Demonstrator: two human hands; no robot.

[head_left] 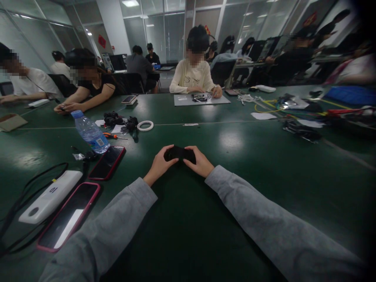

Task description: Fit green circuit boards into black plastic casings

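at a long green table (264,172), we see two hands meet on a small black object (180,153), which rests on the tabletop straight ahead of the wearer, well right of the water bottle (89,133); the left hand (158,164) curls its fingers over the object's left end, thumb tucked along its near edge; the right hand (200,160) closes on the right end, fingers pressed together and bent over the top; both hands grip the object between them, and what the object is we cannot tell; grey sleeves (123,219) cover both forearms; the bottle lies on its side, blue cap pointing away from the wearer; just right of the bottle lies a red-cased phone (107,162), screen dark; nearer the wearer than the bottle sit a white power bank (49,197) and a second phone in a pink case (69,216), with a black cable (26,188) looping left of them; beyond the bottle lie small black parts (117,119) and a white ring of tape (145,125); far beyond the bottle, a person in a cream top (192,76) works over a grey mat (201,100), other seated people to either side.
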